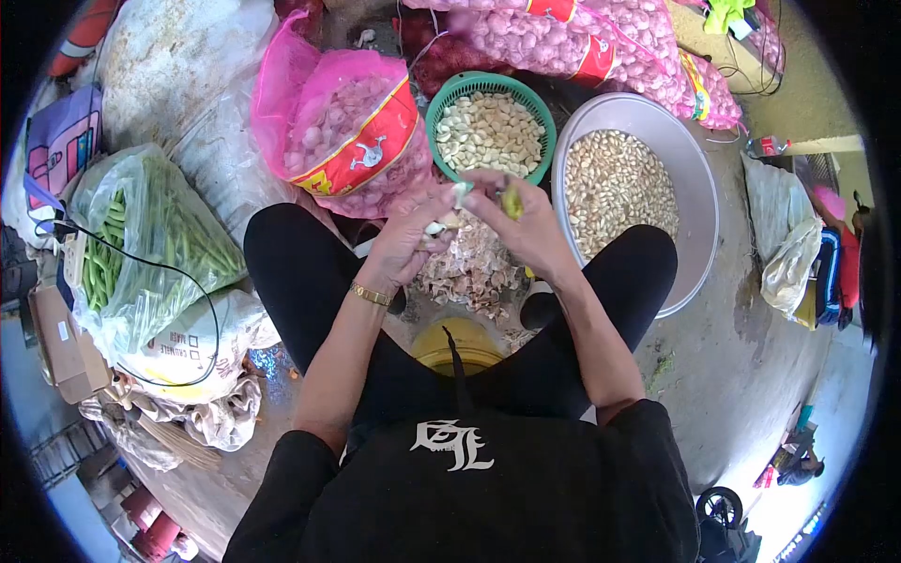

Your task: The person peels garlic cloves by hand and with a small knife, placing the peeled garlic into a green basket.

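Note:
My left hand (pixel 405 242) is closed around pale garlic cloves (pixel 435 228), just below the green basket. Facing it, my right hand (pixel 527 225) grips a small tool with a yellow-green handle (pixel 511 201), and its fingertips meet a whitish clove (pixel 461 190) between both hands. Peeled cloves fill the green basket (pixel 433 122) beyond them. Under my hands lies a heap of garlic skins (pixel 469 272). To the right, a large grey-white basin (pixel 699 202) holds many cloves. An open pink mesh bag (pixel 328 131) of garlic bulbs stands at the left.
More pink mesh sacks (pixel 563 42) of garlic lie along the top. Clear plastic bags of green beans (pixel 150 244) stand at the left, crossed by a black cable. A yellow bucket (pixel 457 345) is between my legs. Another person (pixel 803 464) is far off at the lower right.

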### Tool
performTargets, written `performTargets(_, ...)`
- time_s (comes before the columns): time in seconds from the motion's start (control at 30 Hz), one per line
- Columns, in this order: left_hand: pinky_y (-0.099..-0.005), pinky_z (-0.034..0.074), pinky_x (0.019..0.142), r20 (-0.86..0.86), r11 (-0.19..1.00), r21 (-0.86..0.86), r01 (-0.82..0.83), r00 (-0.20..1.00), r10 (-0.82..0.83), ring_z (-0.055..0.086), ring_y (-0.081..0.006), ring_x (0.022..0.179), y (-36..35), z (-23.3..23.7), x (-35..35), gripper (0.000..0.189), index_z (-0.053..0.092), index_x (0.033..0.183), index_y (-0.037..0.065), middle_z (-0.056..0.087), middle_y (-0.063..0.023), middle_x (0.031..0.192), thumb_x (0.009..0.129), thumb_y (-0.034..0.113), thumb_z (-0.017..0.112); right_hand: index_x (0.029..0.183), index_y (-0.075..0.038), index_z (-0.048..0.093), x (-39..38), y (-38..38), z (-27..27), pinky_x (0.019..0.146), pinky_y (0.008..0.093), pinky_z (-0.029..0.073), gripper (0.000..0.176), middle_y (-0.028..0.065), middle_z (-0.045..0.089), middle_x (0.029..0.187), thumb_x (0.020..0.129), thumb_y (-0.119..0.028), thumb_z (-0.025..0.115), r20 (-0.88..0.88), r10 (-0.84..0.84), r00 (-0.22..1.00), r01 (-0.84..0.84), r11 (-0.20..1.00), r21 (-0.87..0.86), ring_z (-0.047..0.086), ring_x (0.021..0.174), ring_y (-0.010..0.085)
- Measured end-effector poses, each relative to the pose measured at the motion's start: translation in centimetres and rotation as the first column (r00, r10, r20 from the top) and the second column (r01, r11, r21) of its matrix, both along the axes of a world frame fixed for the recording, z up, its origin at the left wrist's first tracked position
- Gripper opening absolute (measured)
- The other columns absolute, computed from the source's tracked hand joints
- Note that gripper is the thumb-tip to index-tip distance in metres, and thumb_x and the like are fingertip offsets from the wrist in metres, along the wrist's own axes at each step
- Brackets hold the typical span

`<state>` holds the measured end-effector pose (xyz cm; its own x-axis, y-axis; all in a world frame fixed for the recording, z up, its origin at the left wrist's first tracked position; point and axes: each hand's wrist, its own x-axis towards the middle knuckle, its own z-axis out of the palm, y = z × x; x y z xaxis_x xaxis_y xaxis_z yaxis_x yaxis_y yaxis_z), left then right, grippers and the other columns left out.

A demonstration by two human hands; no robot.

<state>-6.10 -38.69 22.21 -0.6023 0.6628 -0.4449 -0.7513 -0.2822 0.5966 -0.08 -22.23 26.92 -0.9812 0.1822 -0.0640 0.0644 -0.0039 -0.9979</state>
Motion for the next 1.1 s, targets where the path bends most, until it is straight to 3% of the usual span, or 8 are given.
performTargets(0.13, -0.0141, 0.036, 0.043, 0.039, 0.999, -0.036, 0.0, 0.999, 0.001, 0.053, -0.0081, 0.06, 0.2, 0.2, 0.1, 0.035, 0.057, 0.12, 0.002, 0.055, -0.0024, 0.082, 0.094, 0.025, 0.062, 0.108, 0.004, 0.063, -1.7, 1.6, -2.9, 0.072, 0.0248, 0.048, 0.033, 0.0073, 0.069, 0.087, 0.085, -0.018, 0.071, 0.035, 0.105, 0.994, -0.103, 0.993, -0.052, 0.06, 0.079, 0.0076)
performTargets(0.27, -0.0145, 0.038, 0.045, 0.071, 0.997, 0.043, -0.059, 0.996, 0.056, 0.054, -0.0085, 0.063, 0.1, -0.6, -0.4, 0.034, 0.057, 0.118, 0.001, 0.055, -0.003, 0.082, 0.095, 0.027, 0.06, 0.106, 0.004, 0.065, -2.1, 2.8, -3.0, 0.07, 0.0283, 0.05, 0.038, 0.012, 0.068, 0.083, 0.08, -0.021, 0.076, -0.2, -0.228, 0.953, 0.3, 0.805, 0.512, 0.062, 0.076, 0.014)
performTargets(0.33, -0.0153, 0.04, 0.046, 0.095, 0.995, 0.013, -0.101, 0.991, 0.099, 0.055, -0.0088, 0.066, 0.3, -0.5, -0.5, 0.034, 0.055, 0.119, 0.0, 0.056, -0.0043, 0.083, 0.097, 0.026, 0.057, 0.103, 0.004, 0.066, -1.6, 2.4, -2.1, 0.068, 0.0299, 0.05, 0.035, 0.0134, 0.069, 0.083, 0.079, -0.019, 0.076, 0.061, -0.139, 0.988, 0.108, 0.924, 0.366, 0.063, 0.072, 0.0178)
performTargets(0.43, -0.0162, 0.041, 0.047, 0.068, 0.993, 0.032, -0.111, 0.992, 0.109, 0.055, -0.0091, 0.069, 0.7, -0.1, -0.5, 0.035, 0.053, 0.121, 0.0, 0.059, -0.0063, 0.088, 0.098, 0.025, 0.056, 0.101, 0.004, 0.066, -0.8, 1.3, -4.1, 0.066, 0.0312, 0.05, 0.034, 0.0138, 0.069, 0.081, 0.078, -0.019, 0.077, -0.066, 0.114, 0.991, -0.088, 0.947, 0.308, 0.063, 0.07, 0.018)
performTargets(0.57, -0.0145, 0.04, 0.048, 0.058, 0.995, 0.029, -0.099, 0.994, 0.098, 0.053, -0.0083, 0.07, 0.5, -0.6, -0.5, 0.035, 0.05, 0.123, 0.002, 0.058, -0.0066, 0.092, 0.099, 0.027, 0.053, 0.099, 0.004, 0.066, -0.9, 0.9, -4.8, 0.064, 0.0307, 0.049, 0.03, 0.0097, 0.069, 0.079, 0.081, -0.018, 0.075, -0.017, 0.108, 0.994, -0.095, 0.933, 0.346, 0.062, 0.069, 0.015)
performTargets(0.67, -0.0157, 0.041, 0.048, 0.081, 0.987, 0.101, -0.124, 0.99, 0.116, 0.056, -0.0093, 0.071, 0.3, -0.8, -0.5, 0.037, 0.049, 0.127, 0.0, 0.061, -0.0073, 0.098, 0.097, 0.021, 0.056, 0.096, 0.001, 0.067, -0.8, 0.3, -3.6, 0.054, 0.0264, 0.044, 0.023, 0.0026, 0.066, 0.074, 0.086, -0.019, 0.072, -0.072, 0.008, 0.997, -0.008, 1.0, -0.003, 0.056, 0.06, 0.0095)
performTargets(0.83, -0.0139, 0.04, 0.048, 0.041, 0.958, 0.196, -0.211, 0.978, 0.206, 0.055, -0.0086, 0.07, 1.0, -0.5, 0.3, 0.042, 0.048, 0.132, 0.005, 0.058, -0.0042, 0.094, 0.094, 0.014, 0.061, 0.098, -0.004, 0.067, -0.7, 0.1, -2.9, 0.043, 0.0186, 0.029, 0.019, -0.0047, 0.059, 0.07, 0.09, -0.021, 0.068, 0.28, -0.057, 0.958, 0.193, 0.853, -0.485, 0.037, 0.048, 0.0004)
performTargets(1.1, -0.0143, 0.038, 0.047, 0.046, 0.965, 0.134, -0.223, 0.975, 0.219, 0.056, -0.0093, 0.07, 1.1, -0.8, 0.5, 0.027, 0.055, 0.117, 0.006, 0.058, -0.0051, 0.093, 0.093, 0.016, 0.063, 0.102, -0.001, 0.064, -0.8, -1.3, -4.8, 0.07, 0.0228, 0.046, 0.022, 0.0014, 0.065, 0.086, 0.091, -0.02, 0.066, -0.087, -0.123, 0.989, 0.118, 0.991, -0.064, 0.056, 0.077, 0.0063)
